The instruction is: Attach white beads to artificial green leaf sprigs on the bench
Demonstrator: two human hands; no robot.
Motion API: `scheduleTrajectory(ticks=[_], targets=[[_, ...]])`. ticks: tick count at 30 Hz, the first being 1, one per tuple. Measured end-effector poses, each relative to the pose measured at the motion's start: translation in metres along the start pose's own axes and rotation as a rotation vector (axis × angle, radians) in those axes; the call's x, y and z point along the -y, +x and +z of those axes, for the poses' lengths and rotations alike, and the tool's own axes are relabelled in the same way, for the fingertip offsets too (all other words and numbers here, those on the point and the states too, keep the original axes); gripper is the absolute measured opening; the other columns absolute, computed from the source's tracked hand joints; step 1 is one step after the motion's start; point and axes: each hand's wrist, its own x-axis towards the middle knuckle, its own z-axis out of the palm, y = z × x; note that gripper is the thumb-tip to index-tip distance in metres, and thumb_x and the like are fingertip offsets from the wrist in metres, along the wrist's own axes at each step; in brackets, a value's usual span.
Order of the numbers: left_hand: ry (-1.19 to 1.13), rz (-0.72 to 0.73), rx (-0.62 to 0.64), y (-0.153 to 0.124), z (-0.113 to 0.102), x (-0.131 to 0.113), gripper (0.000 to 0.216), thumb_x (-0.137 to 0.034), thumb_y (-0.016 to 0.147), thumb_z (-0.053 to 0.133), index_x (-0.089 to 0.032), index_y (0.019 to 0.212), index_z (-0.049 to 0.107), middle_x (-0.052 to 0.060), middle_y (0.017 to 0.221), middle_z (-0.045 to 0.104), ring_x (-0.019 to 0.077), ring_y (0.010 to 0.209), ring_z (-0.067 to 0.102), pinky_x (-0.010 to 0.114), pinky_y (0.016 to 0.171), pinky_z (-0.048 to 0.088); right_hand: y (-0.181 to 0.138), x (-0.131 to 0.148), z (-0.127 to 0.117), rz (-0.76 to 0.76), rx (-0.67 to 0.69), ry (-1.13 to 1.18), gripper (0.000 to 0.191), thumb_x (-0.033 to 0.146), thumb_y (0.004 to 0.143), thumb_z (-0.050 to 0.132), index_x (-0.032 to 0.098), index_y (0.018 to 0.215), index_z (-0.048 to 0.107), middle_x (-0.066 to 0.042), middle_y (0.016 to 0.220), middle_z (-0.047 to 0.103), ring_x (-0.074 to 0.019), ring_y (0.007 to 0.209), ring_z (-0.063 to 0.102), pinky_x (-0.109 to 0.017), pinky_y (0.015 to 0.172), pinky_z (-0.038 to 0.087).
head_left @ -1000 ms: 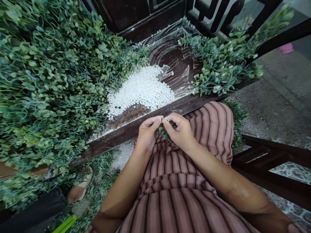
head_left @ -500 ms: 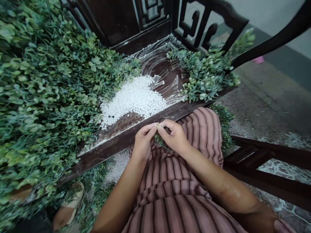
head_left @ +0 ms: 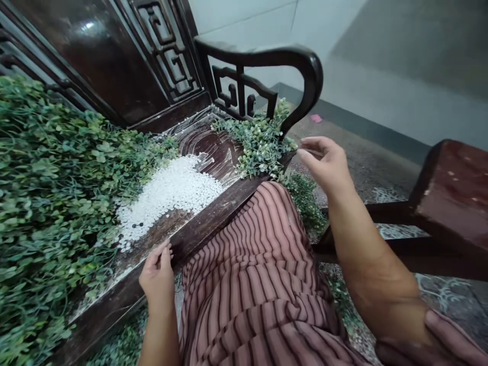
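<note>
My left hand (head_left: 156, 274) is at the front edge of the dark wooden bench (head_left: 217, 206), its thumb and fingertips drawn together. Whether anything tiny is between them I cannot make out. Out to the right, my right hand (head_left: 328, 165) has its thumb and fingers apart, beside a small heap of green leafy artificial sprigs (head_left: 263, 147) with pale tips on the bench's right end. Between the hands, a pile of small white beads or caps (head_left: 175, 185) lies on the seat. A small black two-ended piece (head_left: 138, 224) rests on the pile's left part.
A large mass of artificial foliage (head_left: 68, 203) covers the bench's left side. The curved armrest (head_left: 314, 76) rises behind the sprigs. More greenery (head_left: 303, 201) is below the bench, and a reddish-brown wooden stool (head_left: 457, 188) stands at right. Something pink (head_left: 316, 118) lies on the floor.
My hands were together over my lap, pinching something small. Now they are apart, the right out beside the sprig heap, the left by the bench edge. The view has turned right.
</note>
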Motion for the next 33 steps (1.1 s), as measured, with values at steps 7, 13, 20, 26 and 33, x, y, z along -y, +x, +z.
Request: scheduleTrajectory(ticks=[7,13,20,26,33], targets=[[-0.01,0.078,0.038,0.001,-0.002,0.011,0.032,-0.035,0.07,0.056,-0.013,0.091,0.066,0.006,0.085,0.065,0.0143,0.071,0.06,0.031,0.076,0.052,-0.034,0.046,-0.041,-0.104,-0.106,-0.126,0.005,0.022,0.075,0.058,0.019,0.075,0.062,-0.004,0.078,0.064,-0.0151,0.072,0.06,-0.031,0.067,0.05],[-0.097,0.097,0.091,0.003,-0.006,0.009,0.031,-0.036,0.068,0.057,-0.014,0.088,0.066,0.004,0.079,0.065,0.0132,0.067,0.06,0.032,0.075,0.053,-0.06,0.067,-0.094,-0.106,-0.261,-0.207,0.008,0.022,0.074,0.059,0.015,0.074,0.064,-0.009,0.075,0.065,-0.0136,0.064,0.058,-0.029,0.06,0.045],[-0.271,0.028,0.143,0.017,-0.018,0.007,0.033,-0.037,0.061,0.06,-0.013,0.083,0.065,0.002,0.07,0.063,0.0105,0.062,0.058,0.026,0.062,0.052,-0.088,0.061,-0.124,-0.104,-0.35,-0.62,0.006,0.02,0.069,0.059,0.019,0.065,0.062,-0.01,0.07,0.065,-0.0181,0.066,0.059,-0.033,0.066,0.045],[-0.246,0.049,0.17,0.025,-0.039,0.012,0.038,-0.043,0.059,0.061,-0.012,0.081,0.065,0.004,0.07,0.064,0.0113,0.06,0.058,0.027,0.061,0.052,-0.081,0.047,-0.103,-0.267,-0.331,-0.911,0.007,0.021,0.066,0.057,0.022,0.06,0.055,-0.014,0.071,0.066,-0.0249,0.074,0.059,-0.035,0.063,0.042],[-0.118,0.205,0.119,0.023,-0.055,0.031,0.031,-0.04,0.067,0.055,-0.015,0.083,0.067,0.005,0.072,0.065,0.0154,0.065,0.06,0.031,0.067,0.052,-0.057,0.045,-0.08,-0.261,-0.263,-0.815,0.009,0.021,0.061,0.059,0.025,0.057,0.052,-0.012,0.069,0.065,-0.0249,0.073,0.059,-0.035,0.058,0.038]])
